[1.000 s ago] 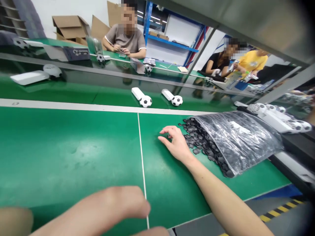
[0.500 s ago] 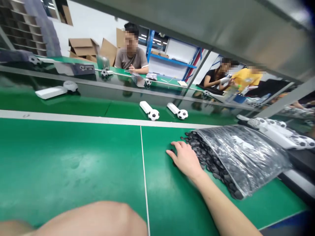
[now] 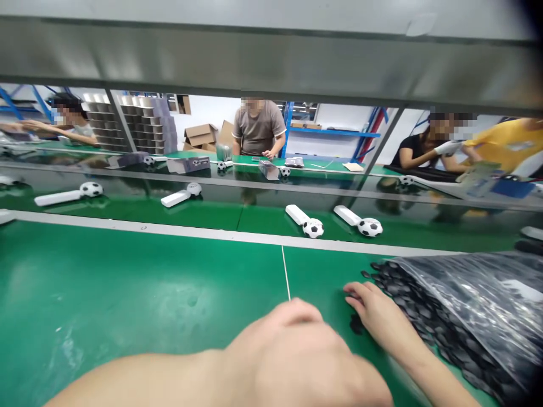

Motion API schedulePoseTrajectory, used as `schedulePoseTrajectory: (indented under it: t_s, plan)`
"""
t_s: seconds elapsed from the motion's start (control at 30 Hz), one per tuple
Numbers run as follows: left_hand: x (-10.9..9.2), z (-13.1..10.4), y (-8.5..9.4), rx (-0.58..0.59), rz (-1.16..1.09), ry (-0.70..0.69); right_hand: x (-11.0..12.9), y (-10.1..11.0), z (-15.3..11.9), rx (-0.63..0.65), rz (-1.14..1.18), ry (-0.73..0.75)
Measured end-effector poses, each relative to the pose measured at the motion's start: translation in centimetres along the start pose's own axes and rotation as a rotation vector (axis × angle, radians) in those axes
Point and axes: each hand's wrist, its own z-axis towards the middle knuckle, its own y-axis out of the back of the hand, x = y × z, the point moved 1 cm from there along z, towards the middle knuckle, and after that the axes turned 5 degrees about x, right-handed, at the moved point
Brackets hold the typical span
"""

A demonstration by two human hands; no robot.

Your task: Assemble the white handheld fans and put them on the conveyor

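Observation:
My left hand (image 3: 305, 362) looms large and blurred in the foreground, its back toward me and its fingers hidden. Farther right, my right hand (image 3: 377, 311) is low over the green work surface, thumb and fingertips drawn together around what looks like a small flat black piece (image 3: 351, 293). Below its thumb lie a few loose black pieces (image 3: 356, 324). Beside that hand, a heap of flat, rounded black pieces (image 3: 424, 308) spills from the mouth of a clear plastic bag (image 3: 479, 282).
Beyond the pale edge strip (image 3: 203, 230), white handled items with football-patterned heads (image 3: 313, 228) lie spaced along a green belt (image 3: 246, 217). A metal shelf (image 3: 212, 56) hangs overhead. Across the belt a person (image 3: 258, 130) sits at a bench, with other people to both sides.
The view has swung right and levelled. My left hand has come up and rightward into the foreground. My right hand's fingers have closed together, and it has moved slightly off the heap.

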Motion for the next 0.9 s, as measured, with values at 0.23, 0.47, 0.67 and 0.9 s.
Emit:
schedulePoseTrajectory:
  t_s: [0.23, 0.47, 0.67, 0.9]
  plan:
    - [12.9, -1.2, -0.7, -0.244, 0.156, 0.326, 1.7, 1.1, 0.0, -0.004, 0.195, -0.02]
    - [30.1, -8.7, 3.0, -0.179, 0.447, 1.186, 2.6, 1.1, 0.0, 0.038, 0.369, 0.02]
    - [36.0, -11.1, 5.2, -0.159, 0.51, 1.404, 2.0, 0.4, 0.7, 0.075, 0.28, 0.118]
    - [40.3, -10.2, 5.1, -0.098, 0.473, 1.376, 2.2, 0.2, 1.3, -0.003, 0.247, 0.173]
